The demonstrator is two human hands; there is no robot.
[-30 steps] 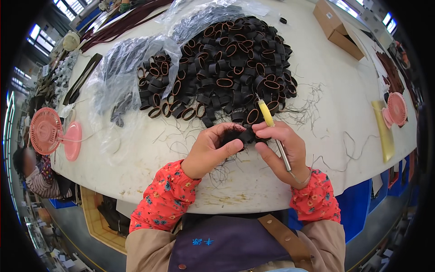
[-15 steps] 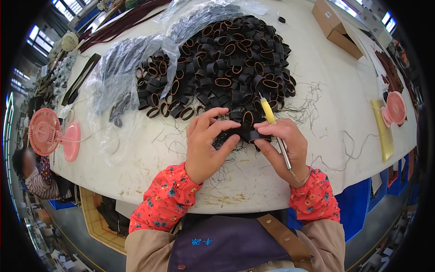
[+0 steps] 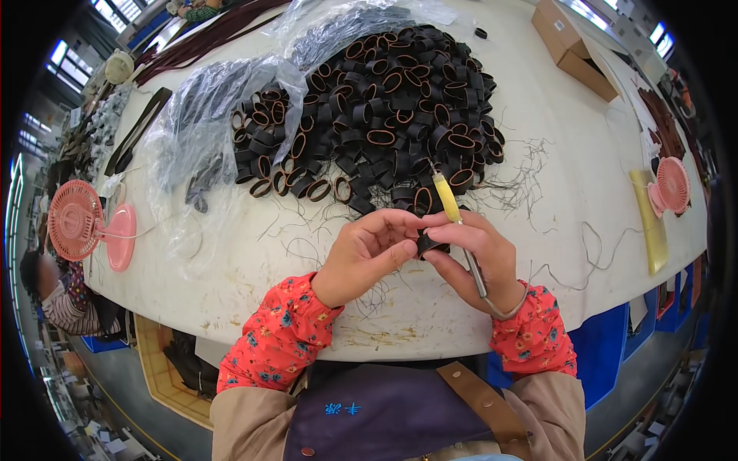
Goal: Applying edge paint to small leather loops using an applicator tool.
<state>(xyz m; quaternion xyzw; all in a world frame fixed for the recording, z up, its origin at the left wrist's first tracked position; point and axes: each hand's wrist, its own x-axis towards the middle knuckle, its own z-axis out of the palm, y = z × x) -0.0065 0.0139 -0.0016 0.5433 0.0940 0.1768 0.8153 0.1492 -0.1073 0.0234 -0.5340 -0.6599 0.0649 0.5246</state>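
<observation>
Table (image 3: 569,115) thread-strewn; black loops (image 3: 361,114) heaped; pink fans (image 3: 74,219).

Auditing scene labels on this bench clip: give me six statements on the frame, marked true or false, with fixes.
1. The right hand holds a slim tool with a yellow section. True.
2. The left hand lies flat, far from the right. False: its fingers are bent, close to the right hand's.
3. Black loops lie piled beyond the hands. True.
4. The cardboard box is near left. False: far right.
5. Clear plastic covers some loops. True.
6. Every pink fan is green. False: pink.
</observation>
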